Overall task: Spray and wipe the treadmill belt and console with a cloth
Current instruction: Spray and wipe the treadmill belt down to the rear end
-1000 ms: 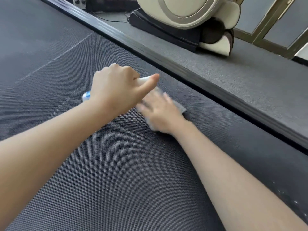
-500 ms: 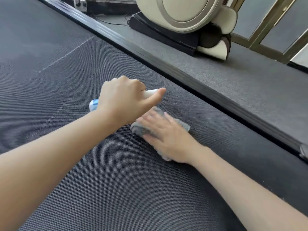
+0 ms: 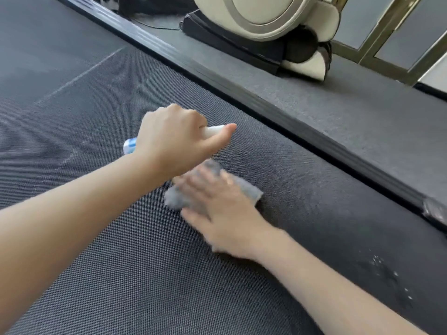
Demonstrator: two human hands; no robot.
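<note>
While the right hand (image 3: 222, 213) lies flat, fingers straight, pressing the grey cloth (image 3: 246, 192) onto the treadmill belt (image 3: 121, 262), the left hand (image 3: 174, 141) has its grip clamped round the spray bottle (image 3: 214, 130) just above it. Belt wipe looks partway: spray droplets (image 3: 387, 274) sit unwiped beside the right forearm, plenty of belt left. Console isn't in view, so I'd count it as not yet done

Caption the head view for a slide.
Right hand presses a grey cloth on the treadmill belt; left hand grips a spray bottle.
</note>
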